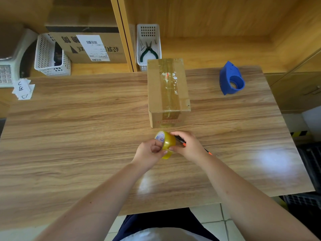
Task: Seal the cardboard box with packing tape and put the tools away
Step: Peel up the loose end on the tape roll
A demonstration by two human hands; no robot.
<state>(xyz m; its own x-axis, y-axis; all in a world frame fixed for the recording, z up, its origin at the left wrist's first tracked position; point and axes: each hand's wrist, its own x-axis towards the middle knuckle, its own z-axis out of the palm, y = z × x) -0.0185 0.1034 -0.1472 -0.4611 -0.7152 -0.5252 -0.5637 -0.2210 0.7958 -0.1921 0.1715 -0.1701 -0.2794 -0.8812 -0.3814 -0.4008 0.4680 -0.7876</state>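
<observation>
A small cardboard box stands in the middle of the wooden table, with clear tape running along its top seam and down its near face. Just in front of it, both hands hold a yellowish roll of packing tape above the table. My left hand grips the roll from the left, fingers at its core. My right hand pinches the roll's right side. A black and orange cutter lies under my right hand, mostly hidden by it. A blue tape dispenser sits at the far right of the table.
A white basket with green-handled pliers stands behind the box on the shelf. Another white basket, a large labelled carton and a scale are at the back left. Paper slips lie at the table's left corner.
</observation>
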